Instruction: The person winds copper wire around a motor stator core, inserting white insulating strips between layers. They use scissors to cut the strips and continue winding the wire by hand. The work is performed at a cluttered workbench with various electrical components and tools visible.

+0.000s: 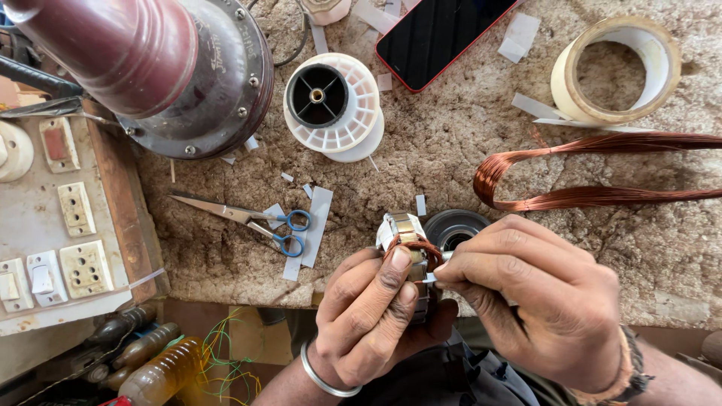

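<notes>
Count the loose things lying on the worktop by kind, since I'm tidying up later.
Scissors: 1
White plastic spool: 1
Tape roll: 1
Phone: 1
Copper wire coil: 1
Total: 5

The rough, tan, stone-like worktop [466, 143] carries a white plastic spool [333, 105] at 12 o'clock. Steel scissors with blue handles [248, 218] lie at 9 beside white paper strips [316, 225]. At 1 rests a red-edged phone with a dark screen [440, 34]; at 2, a cream tape roll [613, 71]; at 3, a looped copper wire coil [594, 169].
</notes>
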